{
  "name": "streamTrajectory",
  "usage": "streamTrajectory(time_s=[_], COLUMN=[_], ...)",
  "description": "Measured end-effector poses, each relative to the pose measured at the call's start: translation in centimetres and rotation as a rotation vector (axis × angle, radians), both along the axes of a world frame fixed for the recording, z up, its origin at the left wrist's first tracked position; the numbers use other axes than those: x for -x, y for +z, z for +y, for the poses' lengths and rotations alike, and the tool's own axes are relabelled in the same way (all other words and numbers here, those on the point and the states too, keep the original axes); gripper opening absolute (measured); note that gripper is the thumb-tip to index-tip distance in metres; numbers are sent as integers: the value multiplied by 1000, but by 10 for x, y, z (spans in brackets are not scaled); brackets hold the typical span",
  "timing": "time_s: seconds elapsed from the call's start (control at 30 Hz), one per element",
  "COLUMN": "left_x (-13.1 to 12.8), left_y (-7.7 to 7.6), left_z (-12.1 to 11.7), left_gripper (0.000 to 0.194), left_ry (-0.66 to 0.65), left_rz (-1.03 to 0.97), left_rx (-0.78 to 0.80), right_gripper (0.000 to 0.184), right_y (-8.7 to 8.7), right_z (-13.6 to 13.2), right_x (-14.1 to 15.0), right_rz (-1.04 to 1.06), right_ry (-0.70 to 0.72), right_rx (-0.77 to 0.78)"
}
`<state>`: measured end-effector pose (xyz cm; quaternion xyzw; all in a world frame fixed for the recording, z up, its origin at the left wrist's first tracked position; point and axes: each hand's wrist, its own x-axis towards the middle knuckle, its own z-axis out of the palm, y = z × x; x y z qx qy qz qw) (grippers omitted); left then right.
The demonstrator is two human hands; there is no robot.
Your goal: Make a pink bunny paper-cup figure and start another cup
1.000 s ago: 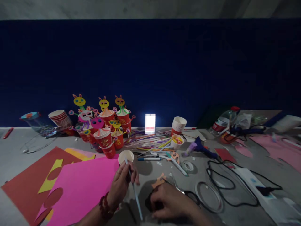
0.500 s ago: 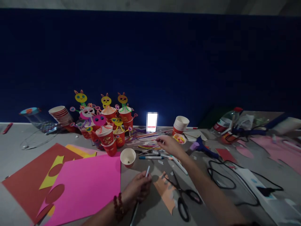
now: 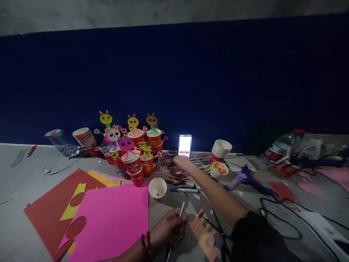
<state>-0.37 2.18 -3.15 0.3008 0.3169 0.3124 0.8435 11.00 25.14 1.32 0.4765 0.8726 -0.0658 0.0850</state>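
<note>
My left hand (image 3: 172,228), with a red bead bracelet at the wrist, is closed around a thin pale rod (image 3: 182,209) that slants upward at the front of the table. The rod's kind is not clear. My right hand (image 3: 183,162) reaches over a pile of thin coloured sticks (image 3: 174,171), just before a lit phone (image 3: 184,145). Its fingertips dip among the sticks and are too small and dark to make out. A paper cup (image 3: 157,189) stands above my left hand, and a blue marker (image 3: 185,190) lies beyond it.
Paper cups with bunny-faced figures (image 3: 132,156) crowd the left back. Pink paper (image 3: 114,218) covers the left front. Scissors (image 3: 225,236) and orange paper (image 3: 203,236) lie under my right arm. A glue gun (image 3: 253,182), a cable (image 3: 272,218) and a power strip (image 3: 321,225) are at right.
My right hand has stretched farther back and left over the sticks, toward the phone. The left hand still grips the pale rod. The whole view has shifted slightly.
</note>
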Motion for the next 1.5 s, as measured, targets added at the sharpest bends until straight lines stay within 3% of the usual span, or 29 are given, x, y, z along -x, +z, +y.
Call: streamTrajectory(time_s=[0.27, 0.63, 0.9, 1.13, 1.27, 1.5], left_x=[0, -3, -4, -3, -3, -4], left_y=[-2, 0, -7, 2, 1, -7], left_z=[1, 1, 1, -1, -1, -1], left_gripper=[39, 33, 37, 43, 40, 41], left_ry=[7, 24, 37, 4, 2, 12], left_rz=[28, 8, -14, 37, 22, 2], left_rx=[8, 0, -10, -9, -9, -35], right_gripper=[31, 33, 31, 15, 11, 31], right_y=[2, -9, -3, 22, 26, 27], right_z=[4, 7, 6, 10, 12, 11], right_x=[2, 46, 29, -17, -32, -31], right_rz=[-1, 342, 429, 733, 923, 1362], right_ry=[76, 166, 177, 50, -22, -234], right_rx=[-3, 105, 92, 75, 128, 226])
